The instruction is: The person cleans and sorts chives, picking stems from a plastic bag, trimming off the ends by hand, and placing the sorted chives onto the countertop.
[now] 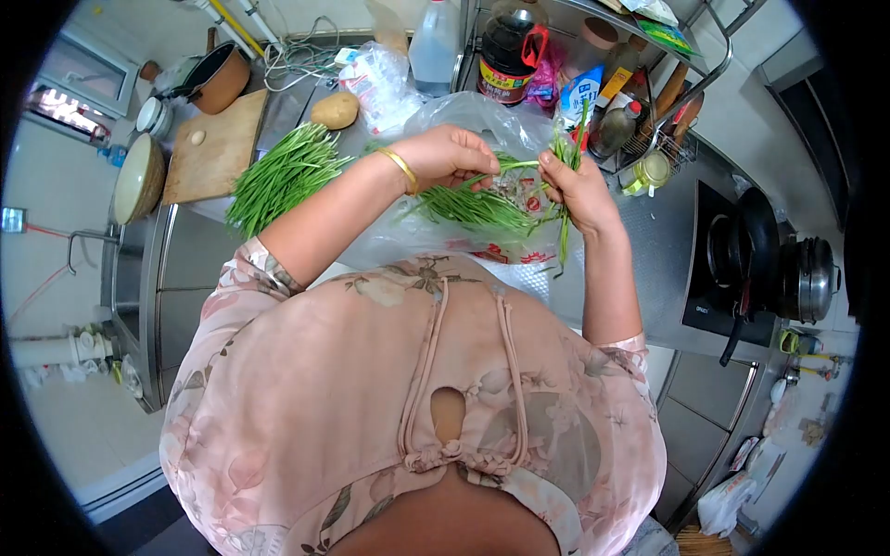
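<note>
My left hand (452, 156), with a yellow bangle at its wrist, pinches the end of a green stalk above a plastic bag. Some long green stalks (564, 148) are gripped in my right hand (577, 185), hanging down past the fingers and sticking up above them. Below my hands, more loose green stalks (477, 208) lie on the clear plastic bag (371, 236). A large neat bunch of green stalks (283, 176) rests on the counter at the left, beside my left forearm.
A potato (335, 110) and a cutting board (218, 148) are at the left, near a bowl (139, 179) and a pot (218, 82). Behind the bag stand bottles (505, 56). A glass jar (646, 173) and a stove (709, 269) with pans are at the right.
</note>
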Tool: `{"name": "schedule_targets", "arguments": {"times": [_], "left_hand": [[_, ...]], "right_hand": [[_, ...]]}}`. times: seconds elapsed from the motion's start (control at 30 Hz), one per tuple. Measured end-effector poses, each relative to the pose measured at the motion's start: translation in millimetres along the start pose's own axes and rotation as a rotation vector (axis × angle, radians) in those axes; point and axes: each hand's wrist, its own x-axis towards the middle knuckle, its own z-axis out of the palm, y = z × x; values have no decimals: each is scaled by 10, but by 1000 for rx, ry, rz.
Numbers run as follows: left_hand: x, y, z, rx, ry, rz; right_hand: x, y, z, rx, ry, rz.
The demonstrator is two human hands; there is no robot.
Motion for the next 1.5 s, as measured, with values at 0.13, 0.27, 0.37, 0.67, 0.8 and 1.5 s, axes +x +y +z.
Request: {"name": "schedule_targets", "arguments": {"times": [0.13,0.27,0.37,0.67,0.8,1.5], "left_hand": [[27,-33,0,-204,-70,7],[-4,10,-15,-301,-27,-26],[-37,50,-25,-409,115,4],[16,117,-241,-588,310,137],[21,132,-278,-595,414,149],[6,64,-433,-503,469,189]], "right_hand": [[69,35,94,73,103,-77],[201,127,29,264,235,-96],[169,79,28,293,146,-76],[92,30,290,158,-161,87],[115,75,355,145,-201,111],[190,126,451,38,-218,166]]}}
